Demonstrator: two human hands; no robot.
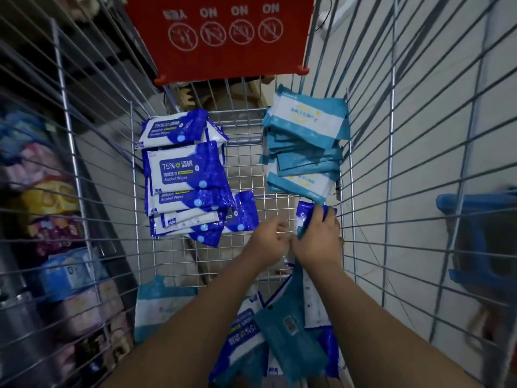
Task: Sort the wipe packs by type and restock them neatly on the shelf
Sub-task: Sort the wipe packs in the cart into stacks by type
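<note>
Inside a wire cart, dark blue alcohol wipe packs [183,175] lie stacked along the left side. Teal and white wipe packs [305,141] are piled at the far right. My right hand [319,239] grips a dark blue pack [306,217] just below the teal pile. My left hand [270,242] is beside it, fingers curled, touching the same pack's lower edge as far as I can see. Another dark blue pack [242,214] stands tilted against the left stack. Mixed teal and blue packs [279,331] lie unsorted at the near end, under my forearms.
The cart's wire walls [92,208] rise on both sides and a red sign flap [223,37] hangs at the far end. Shelved goods [56,247] show through the left wall. A blue stool [481,242] stands outside on the right. A pale pack [159,306] lies near left.
</note>
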